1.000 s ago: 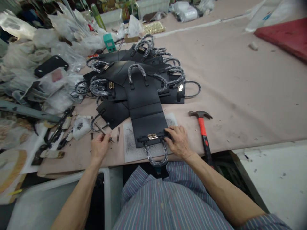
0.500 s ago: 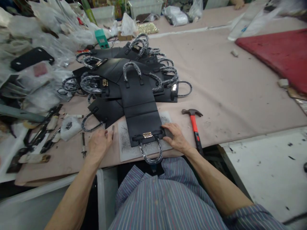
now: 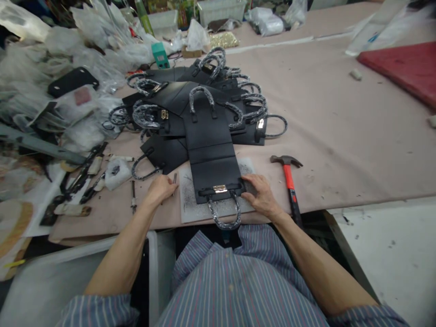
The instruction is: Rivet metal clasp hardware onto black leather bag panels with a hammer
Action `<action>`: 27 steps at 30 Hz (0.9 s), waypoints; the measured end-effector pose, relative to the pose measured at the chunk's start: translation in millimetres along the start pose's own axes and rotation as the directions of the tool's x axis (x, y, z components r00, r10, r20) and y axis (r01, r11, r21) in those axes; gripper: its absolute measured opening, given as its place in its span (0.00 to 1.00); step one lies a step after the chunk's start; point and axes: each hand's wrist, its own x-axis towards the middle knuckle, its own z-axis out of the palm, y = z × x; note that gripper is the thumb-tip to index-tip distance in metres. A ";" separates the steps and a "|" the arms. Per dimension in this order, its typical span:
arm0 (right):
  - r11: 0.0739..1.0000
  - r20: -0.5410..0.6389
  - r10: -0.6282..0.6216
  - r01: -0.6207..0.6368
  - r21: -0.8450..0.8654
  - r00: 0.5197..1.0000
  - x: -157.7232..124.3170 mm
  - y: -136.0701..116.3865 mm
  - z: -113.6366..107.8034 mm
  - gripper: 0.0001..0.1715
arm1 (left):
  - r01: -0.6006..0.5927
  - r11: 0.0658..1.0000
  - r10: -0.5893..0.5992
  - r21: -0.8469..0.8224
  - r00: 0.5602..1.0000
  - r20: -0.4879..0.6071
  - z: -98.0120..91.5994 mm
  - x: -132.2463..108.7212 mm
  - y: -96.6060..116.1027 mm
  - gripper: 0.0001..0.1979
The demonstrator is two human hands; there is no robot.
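A long black bag panel (image 3: pixel 213 147) lies unfolded toward me, with a plastic-wrapped handle at each end and a gold clasp (image 3: pixel 220 189) near its front edge. My right hand (image 3: pixel 260 195) grips the panel's right edge beside the clasp, thumb and fingers bent around it. Left of the panel, my left hand (image 3: pixel 159 190) is closed, its fingertips on a thin metal rod (image 3: pixel 175 182) that stands nearly upright. Under the panel's near end is a pale, scuffed board (image 3: pixel 189 211). A claw hammer (image 3: pixel 289 179) with a red and black handle lies to the right.
Behind the panel is a pile of similar black bag pieces (image 3: pixel 170 97). Tools (image 3: pixel 73 210) and plastic bags (image 3: pixel 78 59) crowd the left. A red slab (image 3: pixel 402 68) lies at the far right, and a pale bin (image 3: pixel 155 272) stands below the table's front edge.
The whole view has shifted, so things appear farther right. My left hand has edged slightly toward the board with the rod at its fingertips; my right hand stays on the panel's edge.
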 end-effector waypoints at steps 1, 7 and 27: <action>1.000 -0.004 0.004 -0.004 0.000 1.000 0.3 0.0 0.3 0.26 | 0.023 0.999 -0.023 -0.040 1.000 0.013 -1.0 -0.4 1.3 0.12; 1.000 -0.019 -0.008 0.008 0.024 1.000 1.3 0.6 1.4 0.26 | 0.282 0.692 -0.228 -0.664 0.959 0.170 -4.6 -15.7 0.2 0.07; 0.997 -0.050 -0.072 0.073 0.015 0.996 -2.6 17.7 10.0 0.29 | 0.154 0.512 -0.300 -0.845 0.954 -0.007 17.0 -48.7 4.3 0.15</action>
